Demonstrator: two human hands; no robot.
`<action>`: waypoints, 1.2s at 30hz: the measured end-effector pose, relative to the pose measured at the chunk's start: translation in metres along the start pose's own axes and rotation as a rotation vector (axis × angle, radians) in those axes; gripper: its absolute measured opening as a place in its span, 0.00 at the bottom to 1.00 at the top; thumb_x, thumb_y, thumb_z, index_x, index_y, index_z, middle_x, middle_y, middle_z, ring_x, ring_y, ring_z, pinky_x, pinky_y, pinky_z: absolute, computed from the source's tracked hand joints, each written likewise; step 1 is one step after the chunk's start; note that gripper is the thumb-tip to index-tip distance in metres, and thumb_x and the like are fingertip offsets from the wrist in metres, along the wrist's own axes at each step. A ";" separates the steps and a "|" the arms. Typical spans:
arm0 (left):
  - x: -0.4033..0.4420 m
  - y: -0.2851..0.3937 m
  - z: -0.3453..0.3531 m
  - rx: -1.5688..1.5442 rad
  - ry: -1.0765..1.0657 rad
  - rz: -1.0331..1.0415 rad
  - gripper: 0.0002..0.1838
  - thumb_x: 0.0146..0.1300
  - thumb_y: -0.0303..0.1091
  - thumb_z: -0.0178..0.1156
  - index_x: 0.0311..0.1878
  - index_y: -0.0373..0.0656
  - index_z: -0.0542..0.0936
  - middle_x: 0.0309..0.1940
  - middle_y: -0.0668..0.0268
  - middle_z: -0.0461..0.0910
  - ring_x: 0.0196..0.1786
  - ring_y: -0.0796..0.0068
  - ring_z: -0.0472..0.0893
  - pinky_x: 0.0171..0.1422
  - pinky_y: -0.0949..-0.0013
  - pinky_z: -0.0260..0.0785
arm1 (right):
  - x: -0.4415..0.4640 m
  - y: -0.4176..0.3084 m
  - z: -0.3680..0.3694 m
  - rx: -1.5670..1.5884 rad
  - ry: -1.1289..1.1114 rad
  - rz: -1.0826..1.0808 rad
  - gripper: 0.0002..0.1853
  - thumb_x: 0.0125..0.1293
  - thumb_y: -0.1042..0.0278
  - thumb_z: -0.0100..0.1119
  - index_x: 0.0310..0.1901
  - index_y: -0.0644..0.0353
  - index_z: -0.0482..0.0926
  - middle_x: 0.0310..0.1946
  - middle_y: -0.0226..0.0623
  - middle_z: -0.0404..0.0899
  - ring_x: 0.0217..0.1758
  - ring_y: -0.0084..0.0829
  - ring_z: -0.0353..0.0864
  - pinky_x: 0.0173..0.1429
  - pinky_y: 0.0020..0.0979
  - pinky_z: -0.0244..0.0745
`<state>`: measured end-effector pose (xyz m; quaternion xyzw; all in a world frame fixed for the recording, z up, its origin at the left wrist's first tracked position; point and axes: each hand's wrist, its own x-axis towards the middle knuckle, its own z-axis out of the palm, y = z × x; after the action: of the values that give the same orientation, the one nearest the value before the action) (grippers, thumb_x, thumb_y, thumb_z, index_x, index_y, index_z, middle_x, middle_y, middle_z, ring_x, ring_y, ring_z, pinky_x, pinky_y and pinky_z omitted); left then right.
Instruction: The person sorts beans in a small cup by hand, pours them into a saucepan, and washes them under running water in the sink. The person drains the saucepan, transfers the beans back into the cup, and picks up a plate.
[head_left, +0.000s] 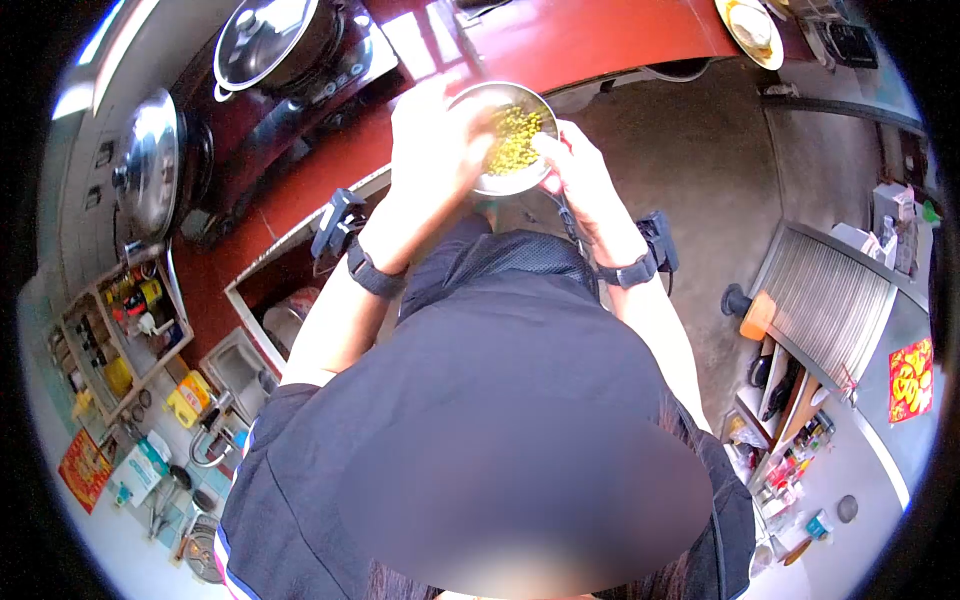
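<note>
Between my two hands is a round metal bowl point(497, 184) with small yellow-green pieces point(515, 140) in it. My left hand point(435, 130) is at the bowl's left side, its fingers over the inside and smeared by motion; whether they hold anything is not visible. On the right, my right hand point(578, 160) grips the bowl's rim, with fingertips reaching over the edge near the pieces.
A red counter point(600, 35) runs across the top, with a lidded pot point(265, 40) on a stove at upper left. A plate of food point(750, 30) is at upper right. A large lid point(150, 165) stands at left; a sink point(235, 365) lies lower left.
</note>
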<state>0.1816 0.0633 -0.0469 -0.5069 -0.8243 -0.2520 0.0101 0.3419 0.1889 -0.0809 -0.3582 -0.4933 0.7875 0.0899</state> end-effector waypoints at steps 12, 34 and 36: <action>0.082 0.049 0.058 -0.101 -0.046 0.082 0.07 0.54 0.32 0.71 0.36 0.47 0.85 0.54 0.57 0.80 0.56 0.53 0.80 0.61 0.54 0.73 | 0.016 -0.040 -0.086 0.060 0.115 -0.012 0.20 0.72 0.61 0.64 0.60 0.61 0.76 0.41 0.28 0.82 0.33 0.14 0.72 0.35 0.18 0.67; 0.102 0.164 0.103 -0.435 -0.147 -0.166 0.08 0.60 0.37 0.71 0.41 0.47 0.87 0.65 0.58 0.75 0.70 0.59 0.71 0.75 0.56 0.62 | -0.006 -0.067 -0.215 -0.045 0.100 -0.006 0.18 0.73 0.60 0.62 0.57 0.60 0.78 0.38 0.27 0.81 0.30 0.13 0.71 0.32 0.19 0.67; 0.104 0.170 0.097 -0.424 -0.092 -0.134 0.08 0.59 0.37 0.71 0.41 0.47 0.87 0.65 0.57 0.74 0.71 0.59 0.70 0.76 0.56 0.60 | -0.005 -0.065 -0.216 -0.015 0.108 -0.024 0.18 0.73 0.60 0.62 0.58 0.60 0.78 0.38 0.27 0.81 0.30 0.13 0.71 0.32 0.19 0.66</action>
<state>0.2976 0.2520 -0.0345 -0.4528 -0.7842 -0.3964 -0.1513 0.4734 0.3729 -0.0790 -0.3948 -0.4978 0.7623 0.1232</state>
